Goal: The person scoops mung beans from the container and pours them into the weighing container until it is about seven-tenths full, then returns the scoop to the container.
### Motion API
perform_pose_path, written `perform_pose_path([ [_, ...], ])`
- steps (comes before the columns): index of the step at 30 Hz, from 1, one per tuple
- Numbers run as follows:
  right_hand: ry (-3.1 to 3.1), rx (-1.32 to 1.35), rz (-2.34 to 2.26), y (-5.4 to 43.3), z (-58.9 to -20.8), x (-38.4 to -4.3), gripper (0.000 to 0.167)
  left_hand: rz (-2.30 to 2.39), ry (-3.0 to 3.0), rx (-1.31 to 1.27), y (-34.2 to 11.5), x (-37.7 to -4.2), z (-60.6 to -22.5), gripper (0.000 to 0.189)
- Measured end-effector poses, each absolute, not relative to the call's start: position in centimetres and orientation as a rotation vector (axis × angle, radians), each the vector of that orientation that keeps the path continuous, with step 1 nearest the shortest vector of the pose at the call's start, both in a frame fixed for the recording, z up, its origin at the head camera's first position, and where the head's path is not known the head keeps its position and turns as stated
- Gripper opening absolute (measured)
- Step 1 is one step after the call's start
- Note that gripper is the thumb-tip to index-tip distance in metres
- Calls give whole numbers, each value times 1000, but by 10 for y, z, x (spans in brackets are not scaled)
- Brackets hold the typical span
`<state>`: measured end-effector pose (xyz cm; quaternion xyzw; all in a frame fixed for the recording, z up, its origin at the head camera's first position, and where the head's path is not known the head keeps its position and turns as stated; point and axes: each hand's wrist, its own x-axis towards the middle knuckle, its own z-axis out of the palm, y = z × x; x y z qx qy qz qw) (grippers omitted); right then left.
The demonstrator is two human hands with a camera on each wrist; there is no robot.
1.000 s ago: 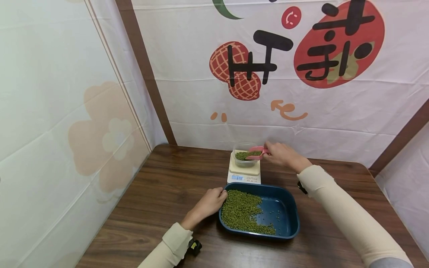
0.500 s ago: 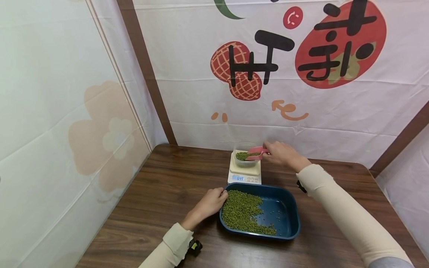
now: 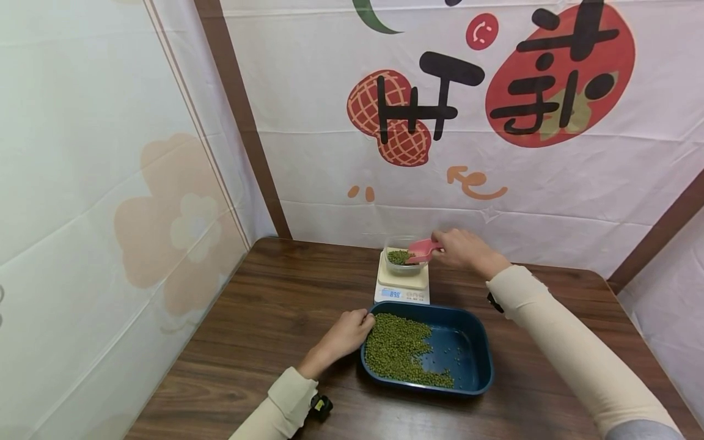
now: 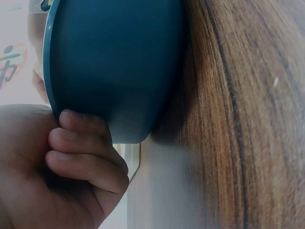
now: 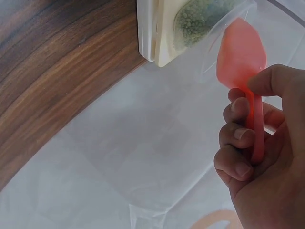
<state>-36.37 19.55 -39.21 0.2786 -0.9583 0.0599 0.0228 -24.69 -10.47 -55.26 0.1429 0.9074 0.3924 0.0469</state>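
Gripping a pink scoop (image 3: 422, 250) at the clear tub (image 3: 404, 268) near mid-frame is the right hand (image 3: 462, 249); the digital scale (image 3: 403, 280) seemingly reads 898. Lower centre, the left hand (image 3: 345, 333) pinches the blue tray (image 3: 464, 357). Black characters (image 3: 418, 112) mark upper right.

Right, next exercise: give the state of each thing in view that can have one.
Left hand: gripping the rim of the blue tray
Right hand: holding the pink scoop
Pink scoop: tipped down at the clear container
Clear container: part-filled with green beans, on the scale
Scale: on, display lit
Blue tray: part-filled with green beans, right side mostly bare
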Motion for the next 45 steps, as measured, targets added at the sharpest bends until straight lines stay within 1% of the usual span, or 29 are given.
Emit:
perform_pose_path([
  [2,-2972,858,173,196,-390,-364,23,1200,2770,439,-105,-247,-553,44],
  [7,-2964,864,129,194,-385,-363,22,1239,2734,412,-101,-231,-523,42],
  [10,-2956,866,119,193,-382,-361,22,1251,2720,392,-100,-227,-515,39],
  [12,-2949,870,120,193,-380,-360,22,1220,2762,438,-102,-233,-529,40],
  [17,-2927,885,98,194,-381,-359,23,1217,2784,478,-105,-244,-550,45],
  [19,-2919,894,94,195,-381,-359,24,1240,2755,449,-104,-243,-546,46],
  [23,-2923,893,100,196,-381,-358,26,1194,2786,455,-105,-251,-560,45],
  [28,-2941,885,108,196,-382,-358,27,1158,2801,429,-105,-255,-566,45],
  [33,-2948,896,121,199,-384,-356,20,1165,2797,429,-104,-249,-555,45],
  [36,-2935,904,146,201,-385,-356,15,1200,2768,422,-101,-239,-536,42],
  [40,-2917,909,228,205,-388,-354,13,1234,2723,399,-98,-229,-515,39],
  [45,-2935,890,344,210,-390,-349,13,1207,2752,457,-103,-238,-538,42],
])
